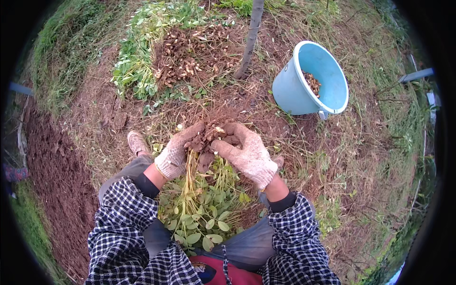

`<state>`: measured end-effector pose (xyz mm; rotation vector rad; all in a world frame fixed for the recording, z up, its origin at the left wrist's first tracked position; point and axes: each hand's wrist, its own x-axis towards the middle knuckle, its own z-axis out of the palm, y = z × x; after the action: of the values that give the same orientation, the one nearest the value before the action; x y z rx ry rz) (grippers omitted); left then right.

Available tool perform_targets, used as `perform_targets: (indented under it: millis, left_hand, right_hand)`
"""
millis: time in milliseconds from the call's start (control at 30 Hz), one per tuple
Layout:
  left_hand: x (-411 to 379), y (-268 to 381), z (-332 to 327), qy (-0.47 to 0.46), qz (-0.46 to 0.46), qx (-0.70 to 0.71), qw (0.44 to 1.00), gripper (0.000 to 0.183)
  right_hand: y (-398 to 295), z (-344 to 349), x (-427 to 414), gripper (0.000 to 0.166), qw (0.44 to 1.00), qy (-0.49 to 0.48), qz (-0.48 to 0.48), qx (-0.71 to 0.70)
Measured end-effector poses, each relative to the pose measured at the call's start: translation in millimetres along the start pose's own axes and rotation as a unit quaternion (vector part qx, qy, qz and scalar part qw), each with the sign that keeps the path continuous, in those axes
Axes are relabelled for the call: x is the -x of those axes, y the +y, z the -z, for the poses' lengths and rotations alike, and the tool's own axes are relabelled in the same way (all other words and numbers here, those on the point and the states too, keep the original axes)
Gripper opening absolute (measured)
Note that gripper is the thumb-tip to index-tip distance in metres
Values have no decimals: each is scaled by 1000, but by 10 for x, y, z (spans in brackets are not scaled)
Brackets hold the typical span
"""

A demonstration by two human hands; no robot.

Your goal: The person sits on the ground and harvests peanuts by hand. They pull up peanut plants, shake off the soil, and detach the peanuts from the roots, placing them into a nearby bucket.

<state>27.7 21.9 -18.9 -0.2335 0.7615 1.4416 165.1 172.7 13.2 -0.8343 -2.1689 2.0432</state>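
Observation:
My left hand [180, 151], in a soil-stained knitted glove, grips a pulled peanut plant [192, 174] just below its muddy roots. The root clump [205, 139] points away from me, and the stems and leaves hang towards my lap. My right hand [245, 149], gloved the same way, has its thumb and fingers closed at the right side of the clump, by a pale peanut pod [219, 130]. Soil partly hides what its fingertips hold. More leafy plants [210, 213] lie between my legs. A light blue plastic bucket [290, 85] with peanuts [312, 83] in it leans at the upper right.
Beyond my hands lies a heap of uprooted peanut plants [181, 60], roots and pods showing. A thin tree trunk [251, 39] rises between heap and bucket. Tilled brown soil [60, 171] stretches along the left. Dry grass covers the ground at right. Patterned cloth [16, 173] shows at the far left edge.

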Motion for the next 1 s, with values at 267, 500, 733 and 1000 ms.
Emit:
perform_targets:
  millis: [267,500,733,1000]
  left_hand:
    - [-78,-34,-8,35,5,-96,995,41]
    - [-72,-26,-25,77,-40,-88,992,42]
    - [-89,29,-35,110,-52,-55,991,40]
    - [-151,112,109,78,-22,24,996,42]
  right_hand:
    - [67,-3,-23,38,985,7,0,174]
    - [107,-31,-17,34,977,7,32,209]
    - [-130,-78,29,27,965,-111,-1,238]
    - [31,-41,118,36,975,-82,-35,-204]
